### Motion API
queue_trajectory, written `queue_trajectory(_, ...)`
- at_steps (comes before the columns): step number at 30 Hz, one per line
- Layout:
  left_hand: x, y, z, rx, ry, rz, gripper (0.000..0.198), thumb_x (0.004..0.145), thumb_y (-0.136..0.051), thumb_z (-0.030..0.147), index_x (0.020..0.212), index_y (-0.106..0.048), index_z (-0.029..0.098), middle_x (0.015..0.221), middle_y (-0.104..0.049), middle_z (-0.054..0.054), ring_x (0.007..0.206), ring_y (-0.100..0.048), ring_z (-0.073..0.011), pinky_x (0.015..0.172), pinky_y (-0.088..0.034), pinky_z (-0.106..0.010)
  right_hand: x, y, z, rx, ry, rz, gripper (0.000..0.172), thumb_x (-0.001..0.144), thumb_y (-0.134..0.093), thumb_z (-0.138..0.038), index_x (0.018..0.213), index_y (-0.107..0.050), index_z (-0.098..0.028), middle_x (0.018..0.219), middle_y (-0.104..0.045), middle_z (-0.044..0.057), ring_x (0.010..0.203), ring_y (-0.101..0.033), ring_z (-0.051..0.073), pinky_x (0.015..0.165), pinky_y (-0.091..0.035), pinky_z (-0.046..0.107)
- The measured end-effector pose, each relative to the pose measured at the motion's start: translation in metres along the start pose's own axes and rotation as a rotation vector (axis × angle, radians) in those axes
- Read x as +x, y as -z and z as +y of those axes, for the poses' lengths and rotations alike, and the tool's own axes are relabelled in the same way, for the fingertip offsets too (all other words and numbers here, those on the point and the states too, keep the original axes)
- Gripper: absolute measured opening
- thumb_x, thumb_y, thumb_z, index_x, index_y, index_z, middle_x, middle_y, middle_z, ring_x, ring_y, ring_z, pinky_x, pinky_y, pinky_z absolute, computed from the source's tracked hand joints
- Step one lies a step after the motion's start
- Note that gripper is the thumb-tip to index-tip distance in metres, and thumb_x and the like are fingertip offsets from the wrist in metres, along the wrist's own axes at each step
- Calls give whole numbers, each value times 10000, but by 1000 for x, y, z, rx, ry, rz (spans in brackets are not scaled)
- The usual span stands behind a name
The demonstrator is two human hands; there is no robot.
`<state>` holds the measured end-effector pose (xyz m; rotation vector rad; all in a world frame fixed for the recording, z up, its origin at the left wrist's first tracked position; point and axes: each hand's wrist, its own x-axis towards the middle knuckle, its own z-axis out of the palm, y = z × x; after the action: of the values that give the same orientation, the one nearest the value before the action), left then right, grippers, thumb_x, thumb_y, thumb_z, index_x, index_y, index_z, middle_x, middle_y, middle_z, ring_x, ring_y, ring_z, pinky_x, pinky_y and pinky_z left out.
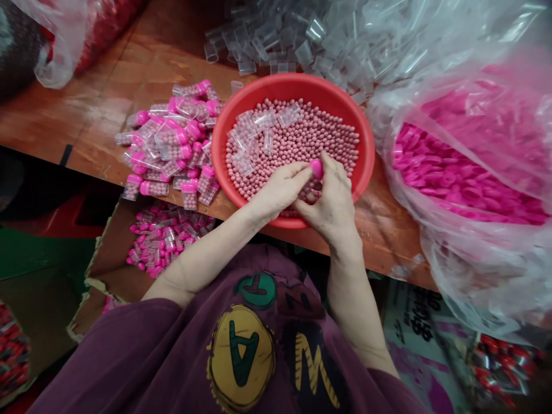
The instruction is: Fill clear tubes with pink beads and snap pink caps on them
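Over the near side of a red plastic basin (367, 167), my left hand (279, 187) and my right hand (334, 201) meet at a bright pink cap (316, 168). My left fingers are pinched at the cap's left side. My right fingers curl against its right side, with the thumb lower and apart. The cap appears to top a small clear tube, mostly hidden by my hands. Pink beads (317, 129) fill the basin below, and several clear tubes (264, 119) lie on them at the left.
Bead-filled, pink-capped tubes (172, 138) are heaped left of the basin. More lie in a cardboard box (116, 244) below the table edge. Loose clear tubes (302, 40) pile behind. At right, a plastic bag (405, 207) holds pink caps (457, 178).
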<state>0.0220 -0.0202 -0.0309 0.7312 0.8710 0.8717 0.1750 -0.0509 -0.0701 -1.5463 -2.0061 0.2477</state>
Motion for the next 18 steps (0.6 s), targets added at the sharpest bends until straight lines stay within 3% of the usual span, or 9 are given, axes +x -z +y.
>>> queue_trajectory(6, -2, -4, 2, 100, 14, -3, 293, 1143, -587, 141, 908, -762, 150, 715, -656, 21, 656, -586, -118, 713, -508, -258, -6, -5, -2, -62, -4, 110, 756, 914, -725, -457, 1585, -570, -146, 1441, -778, 257, 1278, -766, 445, 1110, -600, 661)
queue_trajectory(11, 4, -2, -5, 125, 3, -21, 253, 1144, -571, 171, 1011, -786, 155, 792, -701, 5, 764, -652, -142, 832, -587, -277, -7, -4, 0, -89, -23, 129, 720, 906, -785, -540, 1508, -670, -162, 1277, -834, 222, 1156, -794, 430, 1070, -619, 647)
queue_trajectory(13, 3, -1, -7, 224, -77, 18, 221, 1147, -587, 195, 1071, -792, 156, 886, -746, -25, 876, -696, -171, 943, -615, -315, -1, 5, 1, -7, -23, 44, 735, 896, -827, -544, 1524, -685, -191, 1320, -835, 208, 1223, -789, 432, 1109, -623, 646)
queue_trajectory(15, -7, 2, -6, 328, -217, 99, 214, 1156, -637, 289, 1160, -801, 151, 1042, -795, -83, 1021, -729, -214, 1070, -607, -359, 12, 18, 2, 176, 23, -113, 808, 895, -865, -567, 1596, -660, -221, 1488, -794, 187, 1354, -763, 414, 1167, -630, 619)
queue_trajectory(18, -42, 20, 2, 371, -385, 231, 444, 1176, -624, 531, 1443, -747, 198, 1289, -801, -135, 1160, -765, -260, 1096, -612, -385, 45, 28, 6, 488, 84, -408, 892, 939, -868, -644, 1698, -601, -259, 1612, -741, 140, 1356, -778, 342, 1124, -683, 528)
